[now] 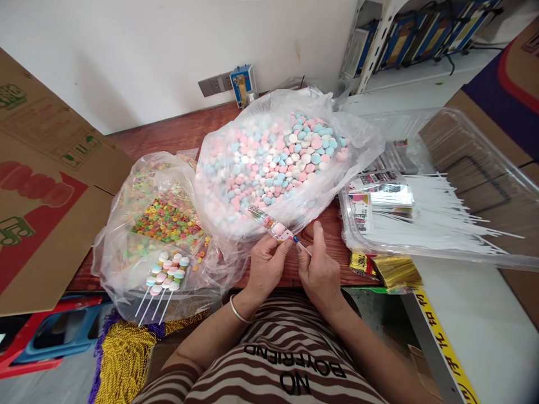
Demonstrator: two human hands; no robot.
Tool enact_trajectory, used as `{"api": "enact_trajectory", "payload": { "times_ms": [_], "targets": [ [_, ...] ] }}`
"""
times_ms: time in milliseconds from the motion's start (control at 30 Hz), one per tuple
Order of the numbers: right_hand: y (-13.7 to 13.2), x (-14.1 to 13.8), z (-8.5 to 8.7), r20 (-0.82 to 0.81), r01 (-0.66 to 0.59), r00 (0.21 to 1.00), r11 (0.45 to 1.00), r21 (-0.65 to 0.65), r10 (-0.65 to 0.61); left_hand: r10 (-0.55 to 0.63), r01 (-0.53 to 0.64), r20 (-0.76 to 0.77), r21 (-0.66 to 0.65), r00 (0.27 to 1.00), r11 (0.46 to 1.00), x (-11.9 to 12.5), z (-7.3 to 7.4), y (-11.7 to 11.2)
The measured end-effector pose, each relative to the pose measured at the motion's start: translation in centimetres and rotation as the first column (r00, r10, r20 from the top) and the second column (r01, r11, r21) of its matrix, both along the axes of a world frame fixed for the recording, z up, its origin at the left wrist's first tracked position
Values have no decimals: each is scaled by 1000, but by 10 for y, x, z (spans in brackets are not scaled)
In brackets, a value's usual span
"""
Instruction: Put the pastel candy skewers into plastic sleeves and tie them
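Both hands meet over the table's front edge around a candy skewer in a clear printed wrapper point(275, 227), which slants up to the left. My left hand point(266, 266) pinches the wrapper near its lower end, thumb on top. At the white stick end, beside a small blue spot on the wrapper, my right hand point(320, 272) closes its thumb and fingers, with the index finger raised. Just behind is a big clear bag of pink, white and blue candies point(273, 163). Several finished candy skewers point(167, 274) lie on the left bag, sticks toward me.
To the left sits a clear bag of colourful ring candies point(168, 221), beside a cardboard box point(50, 185). A clear plastic tray point(404, 255) at right holds white sticks point(438, 216) and printed wrappers point(381, 188). Gold twist ties point(396, 272) lie below it.
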State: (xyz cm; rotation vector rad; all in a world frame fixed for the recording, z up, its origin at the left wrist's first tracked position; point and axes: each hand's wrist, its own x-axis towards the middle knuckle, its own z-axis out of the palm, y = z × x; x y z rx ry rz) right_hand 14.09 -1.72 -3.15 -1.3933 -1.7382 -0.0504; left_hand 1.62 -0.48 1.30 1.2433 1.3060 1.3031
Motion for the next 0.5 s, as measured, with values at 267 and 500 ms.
{"api": "enact_trajectory", "payload": {
  "times_ms": [267,500],
  "targets": [
    [7,10,-7,186,-186,973,946,264,140,-170,264,342,-252,924,931,-7,13,1],
    [1,16,-23,168,-284,952,942,178,255,-94,289,433,-412,897,864,-23,24,8]
  ]
}}
